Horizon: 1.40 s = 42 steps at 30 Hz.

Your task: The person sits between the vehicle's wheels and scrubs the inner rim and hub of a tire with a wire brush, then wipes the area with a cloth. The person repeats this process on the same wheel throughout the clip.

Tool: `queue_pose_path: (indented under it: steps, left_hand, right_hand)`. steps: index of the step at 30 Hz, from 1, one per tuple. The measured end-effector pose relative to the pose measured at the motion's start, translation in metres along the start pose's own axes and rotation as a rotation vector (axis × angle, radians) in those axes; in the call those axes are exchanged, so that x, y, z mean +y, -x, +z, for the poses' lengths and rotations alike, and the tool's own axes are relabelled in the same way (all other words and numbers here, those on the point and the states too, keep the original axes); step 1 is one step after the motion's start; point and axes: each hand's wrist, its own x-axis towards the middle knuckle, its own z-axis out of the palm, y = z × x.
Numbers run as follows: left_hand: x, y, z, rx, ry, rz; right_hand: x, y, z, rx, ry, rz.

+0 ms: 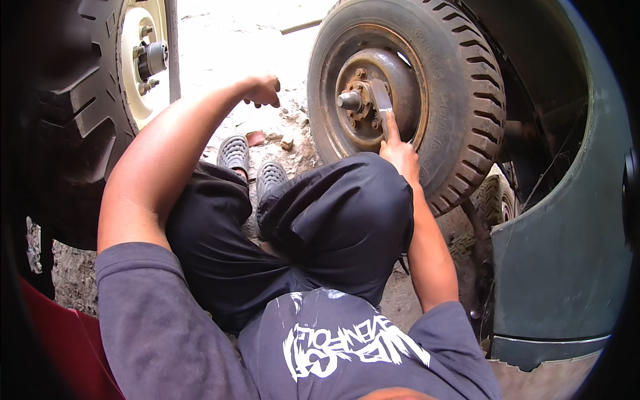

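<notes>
In my right hand (400,150) is a flat-bladed scraper (381,97), gripped near its lower end with the index finger laid along it. Its blade reaches up against the rusty wheel hub (361,103), beside the ring of bolts and the protruding centre cap; I cannot tell how firmly it touches. The hub sits inside a worn black tire (443,80) with chunky tread, mounted on a vehicle. My left hand (262,91) hangs in the air past my left knee, fingers loosely bent and apart, with no object visible in it.
Close on the left stands another large tire (63,100) with a cream rim (137,93) and studs sticking out. A dark green fender (560,260) curves along the right. Small stones and a reddish fragment (255,138) lie on the ground near my grey clogs (235,155).
</notes>
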Motion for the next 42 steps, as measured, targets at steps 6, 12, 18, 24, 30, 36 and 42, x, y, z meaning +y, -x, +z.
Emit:
queue_pose_path:
  steps: [6,12,18,24,30,36,42]
  left_hand:
    - [0.016,0.006,-0.002,-0.033,-0.007,-0.009]
    - [0.003,-0.005,-0.003,-0.144,0.030,-0.068]
    - [-0.006,-0.006,-0.004,-0.139,0.016,-0.054]
    - [-0.022,-0.016,0.000,-0.129,0.066,-0.103]
    - [-0.005,-0.022,-0.009,-0.075,0.051,-0.076]
    - [-0.016,-0.006,-0.013,-0.070,0.015,-0.101]
    - [-0.023,0.002,-0.012,-0.083,-0.023,-0.091]
  right_hand:
    - [-0.024,-0.092,-0.017,-0.008,0.097,-0.072]
    - [-0.041,-0.123,-0.065,-0.120,0.437,-0.164]
    - [-0.062,-0.108,-0.079,-0.193,0.425,-0.010]
    - [-0.117,-0.131,-0.077,-0.303,0.586,-0.142]
    - [-0.069,-0.200,-0.010,-0.114,0.679,-0.333]
    - [-0.071,-0.126,-0.048,-0.058,0.546,-0.219]
    - [-0.062,-0.101,-0.076,-0.087,0.608,-0.084]
